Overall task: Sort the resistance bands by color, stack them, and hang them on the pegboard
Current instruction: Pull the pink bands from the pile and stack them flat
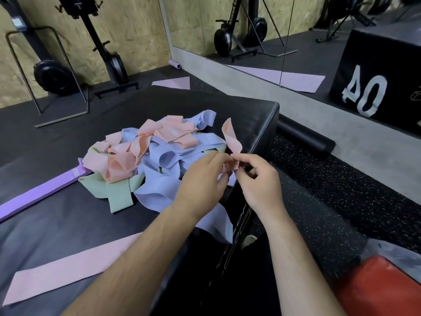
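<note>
While a tangled pile of bands [148, 156], peach, blue and green, lies on a black box [250, 115], the left hand [202, 176] and right hand [262, 181] both pinch one twisted peach band [232, 137] by the box's right edge. Sorting seems barely begun; this band likely needs untwisting and laying flat, apart from the pile.

The room is walled in chipboard [136, 30], and a large mirror [227, 19] is set above a grey concrete ledge [296, 106]. The floor [330, 201] is covered in black speckled rubber, with a black exercise machine [107, 55] stood against the left wall. A black box [369, 65] marked "40" is seen at the right, and a black foam roller [305, 137] is laid beside the ledge.
</note>
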Motion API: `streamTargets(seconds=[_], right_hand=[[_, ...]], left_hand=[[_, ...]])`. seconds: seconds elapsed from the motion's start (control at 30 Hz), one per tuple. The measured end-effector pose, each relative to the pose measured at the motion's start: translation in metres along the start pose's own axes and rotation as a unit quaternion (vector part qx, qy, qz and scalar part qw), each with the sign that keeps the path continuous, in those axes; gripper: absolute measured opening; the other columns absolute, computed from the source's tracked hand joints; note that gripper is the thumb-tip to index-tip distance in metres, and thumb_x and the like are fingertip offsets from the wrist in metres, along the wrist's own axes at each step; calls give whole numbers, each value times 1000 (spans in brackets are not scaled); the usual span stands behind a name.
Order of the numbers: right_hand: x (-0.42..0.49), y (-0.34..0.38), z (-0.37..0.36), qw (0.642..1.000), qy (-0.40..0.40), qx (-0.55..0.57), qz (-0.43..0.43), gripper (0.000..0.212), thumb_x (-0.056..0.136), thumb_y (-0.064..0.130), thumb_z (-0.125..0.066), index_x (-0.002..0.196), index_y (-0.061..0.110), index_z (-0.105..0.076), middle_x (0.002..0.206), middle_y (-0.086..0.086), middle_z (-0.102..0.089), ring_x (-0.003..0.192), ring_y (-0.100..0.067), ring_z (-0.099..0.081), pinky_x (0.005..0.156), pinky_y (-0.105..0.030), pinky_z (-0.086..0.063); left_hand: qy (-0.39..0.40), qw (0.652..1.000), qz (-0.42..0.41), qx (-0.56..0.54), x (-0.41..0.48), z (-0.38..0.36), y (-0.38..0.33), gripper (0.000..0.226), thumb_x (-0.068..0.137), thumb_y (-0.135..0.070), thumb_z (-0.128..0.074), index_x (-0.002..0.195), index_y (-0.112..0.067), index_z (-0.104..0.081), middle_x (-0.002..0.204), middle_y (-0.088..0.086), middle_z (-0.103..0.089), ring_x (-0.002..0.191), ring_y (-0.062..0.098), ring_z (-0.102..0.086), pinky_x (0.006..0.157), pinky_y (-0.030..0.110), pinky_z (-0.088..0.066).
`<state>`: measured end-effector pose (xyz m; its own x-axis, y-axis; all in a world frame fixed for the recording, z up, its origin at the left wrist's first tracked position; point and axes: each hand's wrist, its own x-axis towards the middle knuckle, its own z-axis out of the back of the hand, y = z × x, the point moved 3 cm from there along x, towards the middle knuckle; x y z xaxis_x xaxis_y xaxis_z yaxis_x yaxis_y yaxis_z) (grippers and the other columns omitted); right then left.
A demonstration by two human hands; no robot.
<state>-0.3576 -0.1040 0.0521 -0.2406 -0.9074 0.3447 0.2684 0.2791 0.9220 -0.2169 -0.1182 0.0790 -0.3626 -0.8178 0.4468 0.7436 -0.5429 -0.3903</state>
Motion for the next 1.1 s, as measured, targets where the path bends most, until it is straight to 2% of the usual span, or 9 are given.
streamTargets(seconds=[0.17, 0.33, 0.43, 0.5, 0.57, 0.6, 0.7, 0.93, 1.1], right_hand=[[-26, 27, -12, 993, 60, -42, 97, 19, 93, 15, -70, 106, 28, -76, 101, 15, -59, 101, -11, -55, 86, -15, -42], [-60, 43, -37, 955, 155, -192, 162, 19, 89, 48, -58, 96, 36, -71, 123, 18, -50, 123, -5, -36, 111, -21, -20], [-86, 62, -62, 919, 231, -220, 231, 15, 92, 41, -58, 88, 28, -65, 93, 19, -59, 106, -9, -52, 113, -27, -21], [-108, 75, -82, 897, 295, -229, 236, 15, 96, 35, -55, 89, 25, -62, 77, 17, -58, 88, -8, -54, 118, -24, -16], [-125, 83, -97, 887, 341, -229, 212, 17, 101, 34, -55, 92, 22, -62, 73, 12, -59, 89, -12, -54, 116, -17, -18], [-130, 87, -103, 887, 361, -221, 185, 17, 101, 36, -55, 93, 23, -62, 72, 12, -57, 91, -14, -53, 112, -19, -27], [-135, 100, -121, 883, 410, -213, 79, 16, 95, 47, -61, 96, 31, -60, 83, 10, -64, 84, -12, -57, 81, -34, -50], [-142, 91, -146, 858, 466, -218, -8, 26, 78, 41, -83, 84, 28, -61, 68, 13, -49, 62, -4, -41, 65, -27, -37], [-134, 71, -117, 867, 455, -192, -73, 21, 74, 37, -87, 84, 31, -69, 72, 18, -62, 66, -3, -54, 68, -24, -45]], left_hand=[[-43, 996, 50, -62, -46, 35, -1, 14, 100, -13, -57, 110, -18, -66, 104, -11, -69, 96, 6, -57, 78, 18, -43], [-118, 948, 194, -222, -129, 69, 10, 10, 100, -20, -62, 91, -23, -63, 84, -12, -70, 79, 11, -67, 71, 26, -54], [-160, 911, 252, -284, -185, 82, 23, 6, 93, -25, -64, 88, -27, -62, 82, -5, -69, 78, 20, -67, 75, 41, -55], [-175, 899, 266, -299, -211, 92, 30, 5, 93, -25, -66, 91, -28, -62, 84, -5, -69, 78, 15, -66, 73, 35, -54], [-171, 904, 269, -287, -224, 104, 38, 8, 96, -22, -68, 93, -27, -62, 84, -6, -69, 77, 10, -64, 72, 29, -52], [-167, 909, 267, -273, -226, 110, 43, 9, 96, -21, -68, 93, -27, -62, 83, -7, -68, 76, 10, -63, 72, 31, -52], [-172, 902, 282, -279, -233, 124, 66, 9, 95, -25, -67, 89, -30, -63, 77, -9, -65, 72, 13, -59, 69, 42, -52], [-192, 854, 352, -332, -263, 135, 108, 6, 86, -34, -66, 83, -30, -64, 74, -15, -64, 69, 9, -55, 69, 34, -42], [-222, 835, 382, -327, -274, 142, 125, 10, 92, -25, -70, 83, -27, -65, 68, -14, -61, 61, 7, -50, 61, 30, -42]])
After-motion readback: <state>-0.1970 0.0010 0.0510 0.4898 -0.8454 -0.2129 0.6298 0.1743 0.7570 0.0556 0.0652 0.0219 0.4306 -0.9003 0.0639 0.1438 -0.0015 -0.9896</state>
